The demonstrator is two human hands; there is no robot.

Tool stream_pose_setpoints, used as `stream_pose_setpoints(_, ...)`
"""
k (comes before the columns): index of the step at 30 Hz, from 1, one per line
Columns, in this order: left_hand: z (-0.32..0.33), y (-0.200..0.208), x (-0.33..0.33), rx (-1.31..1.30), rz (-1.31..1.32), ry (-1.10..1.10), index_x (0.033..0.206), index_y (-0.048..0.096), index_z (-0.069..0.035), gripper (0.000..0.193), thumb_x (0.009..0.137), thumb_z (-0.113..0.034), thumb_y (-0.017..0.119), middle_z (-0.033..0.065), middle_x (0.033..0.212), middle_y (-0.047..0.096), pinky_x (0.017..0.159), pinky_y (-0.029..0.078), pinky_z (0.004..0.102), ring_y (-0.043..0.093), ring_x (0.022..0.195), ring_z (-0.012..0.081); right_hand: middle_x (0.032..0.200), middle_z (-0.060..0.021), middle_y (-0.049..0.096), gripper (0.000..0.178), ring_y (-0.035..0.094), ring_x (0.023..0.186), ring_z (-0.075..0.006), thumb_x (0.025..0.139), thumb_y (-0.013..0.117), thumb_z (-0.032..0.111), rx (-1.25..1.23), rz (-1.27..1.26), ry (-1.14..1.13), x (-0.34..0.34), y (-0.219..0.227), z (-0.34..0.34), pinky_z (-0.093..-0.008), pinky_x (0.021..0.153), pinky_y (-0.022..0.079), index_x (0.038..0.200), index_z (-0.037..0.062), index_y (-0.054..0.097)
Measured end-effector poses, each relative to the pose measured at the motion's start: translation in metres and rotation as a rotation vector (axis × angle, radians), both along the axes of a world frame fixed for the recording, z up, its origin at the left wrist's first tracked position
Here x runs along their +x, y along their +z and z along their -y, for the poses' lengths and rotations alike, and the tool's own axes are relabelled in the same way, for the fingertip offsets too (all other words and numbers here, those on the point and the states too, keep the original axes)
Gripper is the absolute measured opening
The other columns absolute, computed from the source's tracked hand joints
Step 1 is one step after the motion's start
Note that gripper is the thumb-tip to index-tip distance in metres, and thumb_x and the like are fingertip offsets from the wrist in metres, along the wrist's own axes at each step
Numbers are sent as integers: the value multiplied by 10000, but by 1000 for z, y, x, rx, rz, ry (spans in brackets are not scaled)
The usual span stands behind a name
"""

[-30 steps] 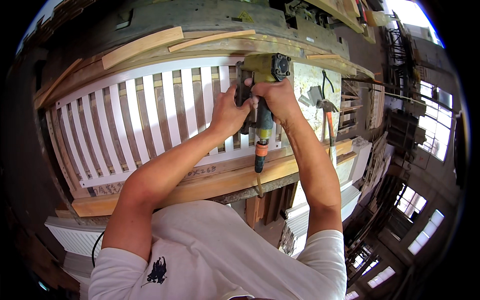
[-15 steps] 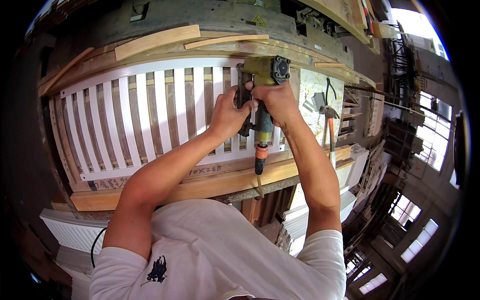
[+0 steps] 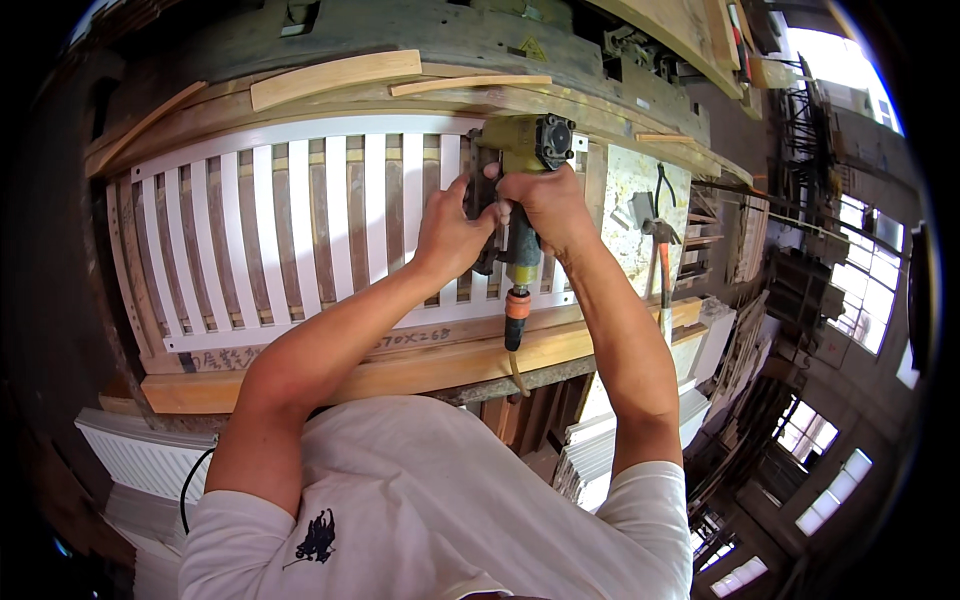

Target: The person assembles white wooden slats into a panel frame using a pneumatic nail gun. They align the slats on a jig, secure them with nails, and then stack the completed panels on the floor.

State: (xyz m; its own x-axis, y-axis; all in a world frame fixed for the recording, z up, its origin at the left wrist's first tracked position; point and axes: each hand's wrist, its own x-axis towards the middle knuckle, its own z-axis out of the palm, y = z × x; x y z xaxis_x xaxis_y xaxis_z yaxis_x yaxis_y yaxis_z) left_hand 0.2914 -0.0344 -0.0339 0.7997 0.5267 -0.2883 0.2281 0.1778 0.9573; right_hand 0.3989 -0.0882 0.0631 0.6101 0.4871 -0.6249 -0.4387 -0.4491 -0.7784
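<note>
A yellow-green and black nail gun (image 3: 515, 145) lies across the right part of a white slatted panel (image 3: 320, 127). My right hand (image 3: 548, 205) wraps round its handle, just below the head. My left hand (image 3: 447, 235) grips the dark magazine on the gun's left side, thumb and fingers closed on it. An orange and black coupling (image 3: 516, 304) joins the handle's lower end to a thin air hose (image 3: 517, 375). What lies inside the magazine is hidden by my fingers.
Wooden rails frame the panel, with a long timber (image 3: 200, 394) along the near edge. Loose wood strips (image 3: 340, 80) rest along the far edge. A claw hammer (image 3: 663, 260) lies to the right on a paint-spotted board (image 3: 625, 185). White panels (image 3: 150, 452) are stacked lower left.
The nail gun, with both hands on it, has shifted slightly left over the panel. My grip looks the same, and the whole view has turned a little.
</note>
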Motion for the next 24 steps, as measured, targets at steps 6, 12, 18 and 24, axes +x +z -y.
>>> stream_pose_setpoints(6,-6,-4,-9,-60,57,37,1058,588,51,324,811,-126,703,146,751,687,672,507,336,668,683,245,702,-97,609,153,544,502,-152,731,588,-73,12,14,28,-8,-6,-8,-290,463,444,879,-69,624)
stream_pose_setpoints(12,-18,24,-14,-173,10,-34,1114,559,34,259,882,-52,636,27,817,648,737,494,251,594,771,73,703,-91,615,163,553,508,-152,735,603,-56,-61,-37,-17,-5,-1,-11,-284,474,452,894,-68,638)
stream_pose_setpoints(18,-12,0,-12,-143,151,86,1033,597,46,253,820,-66,675,109,759,704,683,518,303,685,710,186,690,-76,617,144,555,513,-141,749,607,-32,2,52,-2,-14,-7,-10,-276,483,451,883,-65,650)
stream_pose_setpoints(24,-10,-10,-12,-145,128,90,1026,594,54,276,815,-94,694,133,757,699,672,513,335,686,703,225,648,-61,606,62,543,500,-125,776,630,-12,-51,63,46,-12,-8,-14,-272,470,430,825,-46,645)
